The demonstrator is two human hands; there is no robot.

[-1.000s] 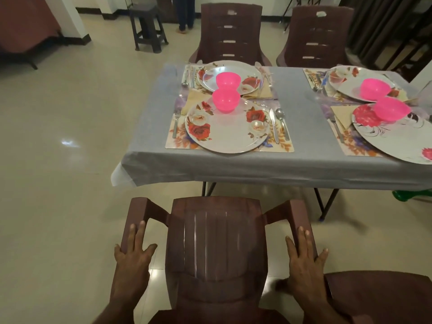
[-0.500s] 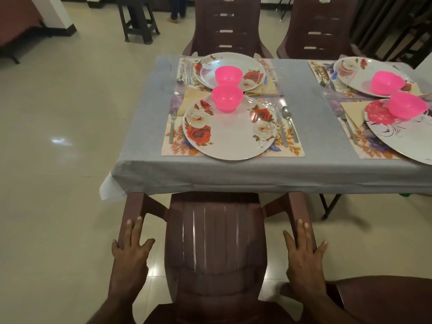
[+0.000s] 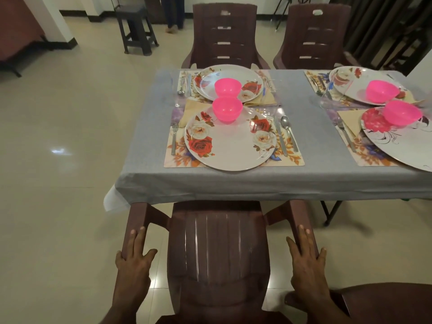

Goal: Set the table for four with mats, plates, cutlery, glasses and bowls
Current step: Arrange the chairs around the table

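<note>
A grey-clothed table [image 3: 322,141] carries floral mats. On the near left mat [image 3: 177,157] sit a rose-patterned plate [image 3: 230,146], a pink bowl [image 3: 227,109], a fork [image 3: 174,136], a knife [image 3: 279,134] and a spoon [image 3: 288,129]. Behind it stands a second plate [image 3: 210,80] with a pink bowl [image 3: 228,87]. Two more plates, one near [image 3: 402,146] and one far [image 3: 346,83], hold pink bowls at the right. A brown plastic chair [image 3: 219,242] is against the table's near edge. My left hand [image 3: 134,260] and right hand [image 3: 306,260] lie flat on its armrests, fingers straight.
Two brown chairs [image 3: 224,36] stand along the far side of the table. Another brown chair [image 3: 392,302] is at my lower right. A dark stool [image 3: 135,29] stands on the tiled floor at the back left. Faint clear glasses [image 3: 327,99] stand by the mats.
The chair has slid forward with both hands on its armrests. Its front now meets the hanging edge of the tablecloth, and I stand closer to the table.
</note>
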